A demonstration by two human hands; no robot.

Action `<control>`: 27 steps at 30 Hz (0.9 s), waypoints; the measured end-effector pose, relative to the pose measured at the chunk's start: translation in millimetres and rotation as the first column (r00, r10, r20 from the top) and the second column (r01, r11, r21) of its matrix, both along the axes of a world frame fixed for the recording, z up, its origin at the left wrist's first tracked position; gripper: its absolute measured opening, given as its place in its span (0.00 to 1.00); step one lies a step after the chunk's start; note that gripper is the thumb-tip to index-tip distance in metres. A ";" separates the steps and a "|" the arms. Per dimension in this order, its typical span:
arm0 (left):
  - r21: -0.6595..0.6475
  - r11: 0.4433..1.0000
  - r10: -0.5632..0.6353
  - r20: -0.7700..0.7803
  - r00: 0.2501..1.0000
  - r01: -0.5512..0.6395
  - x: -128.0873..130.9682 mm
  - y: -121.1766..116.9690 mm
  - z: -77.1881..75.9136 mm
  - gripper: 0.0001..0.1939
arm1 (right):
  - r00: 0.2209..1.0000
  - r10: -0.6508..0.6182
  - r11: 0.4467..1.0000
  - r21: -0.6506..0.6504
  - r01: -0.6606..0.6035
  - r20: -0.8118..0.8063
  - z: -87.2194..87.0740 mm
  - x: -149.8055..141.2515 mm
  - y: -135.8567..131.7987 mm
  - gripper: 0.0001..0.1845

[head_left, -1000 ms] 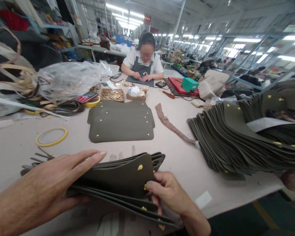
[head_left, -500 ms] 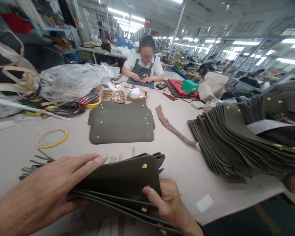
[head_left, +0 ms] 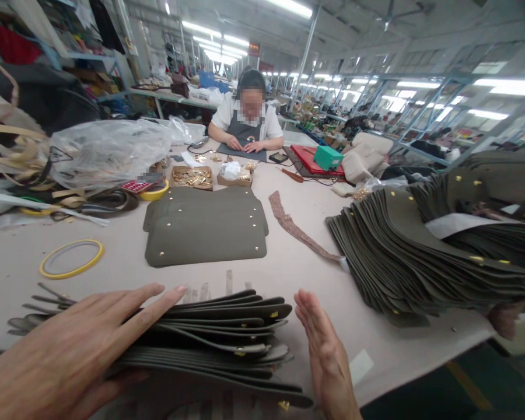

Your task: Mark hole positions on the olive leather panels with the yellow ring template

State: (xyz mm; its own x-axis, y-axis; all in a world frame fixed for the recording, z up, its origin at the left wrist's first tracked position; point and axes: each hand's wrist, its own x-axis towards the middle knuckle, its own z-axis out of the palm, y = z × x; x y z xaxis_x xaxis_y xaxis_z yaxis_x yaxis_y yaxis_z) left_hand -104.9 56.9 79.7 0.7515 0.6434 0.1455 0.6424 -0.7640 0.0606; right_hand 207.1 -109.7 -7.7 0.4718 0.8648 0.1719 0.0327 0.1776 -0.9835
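Observation:
A bundle of dark olive leather-like panels (head_left: 219, 332) with small gold studs lies at the table's near side, its edges fanned toward me. My left hand (head_left: 87, 332) spans the bundle's left part, fingers stretched over the top and thumb on the near side, holding it. My right hand (head_left: 326, 350) stands upright just right of the panel ends, fingers straight and together, palm toward them, with nothing in it. Whether it touches the ends, I cannot tell. Beyond the bundle, several flat panels (head_left: 205, 239) with gold studs lie overlapped on the table.
At the right rises a large fanned pile of similar panels (head_left: 420, 262). A yellow tape roll (head_left: 72, 259) lies at left, a brown strip (head_left: 295, 227) in the middle. Boxes of gold hardware (head_left: 192, 178) stand farther back. Across the table a co-worker (head_left: 247, 122) handles a dark piece.
My right hand has let go of the panel it was pinching and moved right, opening flat beside the ends. The lifted panels have dropped back into the bundle. My left hand stays on it.

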 end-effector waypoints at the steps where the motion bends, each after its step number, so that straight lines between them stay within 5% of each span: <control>1: -0.001 1.000 -0.023 -0.032 0.999 0.023 1.3 0.6 1.4 0.40 | 1.000 0.014 0.997 0.071 -0.013 -0.025 -2.4 -6.8 0.2 0.41; 4: -0.008 0.999 -0.044 -0.086 0.995 0.044 6.0 1.5 4.7 0.44 | 0.999 0.025 0.993 0.112 -0.030 0.047 1.5 -33.6 5.2 0.45; 9: -0.032 0.997 -0.066 -0.053 0.996 0.065 12.2 2.1 7.9 0.47 | 0.890 -0.005 0.992 0.114 -0.053 0.455 19.8 -63.0 24.6 0.51; 12: -0.039 0.997 -0.076 -0.056 0.996 0.074 14.0 1.4 11.4 0.48 | 0.838 -0.096 0.971 0.237 -0.040 0.537 27.3 -55.6 29.1 0.46; 15: -0.044 0.996 -0.080 -0.066 0.995 0.077 15.3 0.2 15.6 0.46 | 0.831 -0.164 0.957 0.289 0.004 0.531 40.2 -39.8 26.9 0.26; 22: -0.088 0.990 -0.112 -0.033 0.993 0.109 11.7 -0.9 12.6 0.44 | 0.816 0.235 0.972 -0.105 -0.211 0.528 89.9 -29.9 40.4 0.05; 27: -0.051 0.989 -0.140 -0.052 0.989 0.137 5.4 -3.7 6.2 0.48 | 0.810 0.269 0.961 -0.195 -0.194 0.521 94.7 -26.6 45.1 0.08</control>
State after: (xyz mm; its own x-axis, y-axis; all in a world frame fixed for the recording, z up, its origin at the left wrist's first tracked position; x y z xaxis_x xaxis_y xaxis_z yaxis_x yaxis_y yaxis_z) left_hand -99.6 53.3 85.9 0.8399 0.5378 0.0726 0.5340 -0.8429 0.0660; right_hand 180.5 -64.6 87.0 0.1193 0.9683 0.2195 0.5362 0.1233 -0.8351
